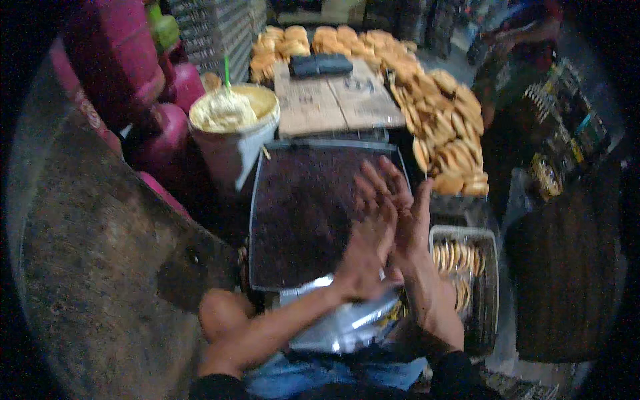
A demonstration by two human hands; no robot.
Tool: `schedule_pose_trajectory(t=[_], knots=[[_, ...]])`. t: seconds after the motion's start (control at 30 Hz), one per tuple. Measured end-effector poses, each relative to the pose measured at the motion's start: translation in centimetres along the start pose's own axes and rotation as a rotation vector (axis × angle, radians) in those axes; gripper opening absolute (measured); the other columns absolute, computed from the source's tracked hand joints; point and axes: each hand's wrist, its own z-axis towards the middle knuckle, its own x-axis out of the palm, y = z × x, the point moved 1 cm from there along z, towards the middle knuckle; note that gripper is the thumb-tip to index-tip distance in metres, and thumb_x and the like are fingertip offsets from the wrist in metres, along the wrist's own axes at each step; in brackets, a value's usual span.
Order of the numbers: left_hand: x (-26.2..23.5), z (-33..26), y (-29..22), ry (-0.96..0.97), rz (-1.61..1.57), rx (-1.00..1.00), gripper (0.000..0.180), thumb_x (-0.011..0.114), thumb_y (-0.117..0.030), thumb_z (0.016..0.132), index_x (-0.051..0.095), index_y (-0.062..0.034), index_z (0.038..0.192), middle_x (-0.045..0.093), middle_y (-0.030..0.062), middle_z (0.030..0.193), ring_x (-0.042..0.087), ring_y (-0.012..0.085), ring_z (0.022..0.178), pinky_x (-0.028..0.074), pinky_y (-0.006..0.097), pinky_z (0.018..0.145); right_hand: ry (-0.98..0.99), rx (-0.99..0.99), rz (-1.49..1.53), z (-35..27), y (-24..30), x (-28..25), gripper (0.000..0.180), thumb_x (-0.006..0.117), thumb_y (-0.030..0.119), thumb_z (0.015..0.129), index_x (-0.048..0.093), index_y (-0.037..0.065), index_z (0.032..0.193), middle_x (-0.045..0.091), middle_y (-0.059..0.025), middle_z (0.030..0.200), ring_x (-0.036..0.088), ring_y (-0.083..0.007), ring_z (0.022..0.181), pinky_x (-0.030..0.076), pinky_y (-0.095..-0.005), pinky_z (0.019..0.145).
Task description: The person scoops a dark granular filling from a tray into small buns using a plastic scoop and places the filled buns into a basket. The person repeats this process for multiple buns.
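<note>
My left hand (372, 233) and my right hand (412, 230) meet palm to palm, slightly blurred. Their fingers stretch away from me, and nothing shows in either one. Both are above the right part of a square dark tray (300, 213) with a thin pale rim. Its dark surface looks flat. Below my wrists, nearer my lap, lies shiny clear plastic (327, 320). Right of my right wrist is a pale plastic crate (493, 267) holding rows of small round flat baked pieces (459, 259).
A bucket of pale cream (227, 112) with a green-handled tool stands back left, near pink gas cylinders (120, 53). Flattened cardboard (340, 100) bears a dark bundle (321, 65). Bread buns (443, 120) are heaped behind and to the right. Another person (520, 47) is at far right.
</note>
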Motion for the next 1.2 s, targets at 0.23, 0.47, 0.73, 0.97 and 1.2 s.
schedule_pose_trajectory(t=[0.23,0.47,0.73,0.97,1.2], knots=[[-3.8,0.8,-2.7,-0.120,-1.647,-0.688,0.085,0.022,-0.067,0.099,0.007,-0.0068,0.157,0.009,0.0080,0.165,0.008,0.0320,0.151,0.013,0.042,0.121,0.378,-0.590,-1.381,-2.3,-2.2,-2.4,0.072,0.042,0.063,0.094,0.048,0.008,0.140,0.034,-0.0202,0.154,0.034,-0.0434,0.140,0.019,-0.0573,0.116],[-4.9,-1.1,-5.9,0.028,-1.142,-0.671,0.054,0.047,-0.036,0.104,0.037,0.0013,0.143,0.049,0.0248,0.142,0.052,0.0244,0.130,0.040,0.039,0.108,-0.330,-0.697,-1.331,0.5,4.0,-13.3,0.026,0.058,0.021,0.099,0.062,0.000,0.113,0.069,-0.0138,0.090,0.066,-0.0202,0.067,0.054,-0.0369,0.069],[2.5,-9.4,-3.3,0.264,0.597,-0.240,0.112,0.053,-0.078,0.079,0.024,0.0012,0.153,0.013,0.0324,0.158,0.001,0.0518,0.146,0.000,0.071,0.110,-0.194,-0.375,-1.816,-6.9,4.2,-15.1,0.084,0.049,0.074,0.085,0.043,0.019,0.148,0.006,-0.0189,0.163,-0.005,-0.0486,0.148,0.001,-0.0711,0.112],[5.3,-15.2,-1.9,0.587,0.583,-0.254,0.108,0.052,-0.077,0.081,0.024,-0.0022,0.154,0.014,0.0261,0.160,0.004,0.0452,0.149,0.001,0.062,0.116,-0.204,-0.198,-1.797,-11.0,3.1,-17.2,0.091,0.055,0.072,0.083,0.036,0.013,0.150,0.010,-0.0233,0.162,0.008,-0.0491,0.147,0.013,-0.0694,0.112],[-0.9,-17.6,-6.9,0.401,0.623,-0.815,0.139,0.069,-0.077,0.065,0.001,0.0076,0.152,0.003,0.0346,0.158,0.001,0.0473,0.148,0.003,0.063,0.116,0.007,0.255,-2.003,-13.2,-3.0,-17.1,0.078,0.055,0.064,0.088,0.053,-0.002,0.129,0.064,-0.0266,0.118,0.054,-0.0439,0.121,0.030,-0.0592,0.109]])
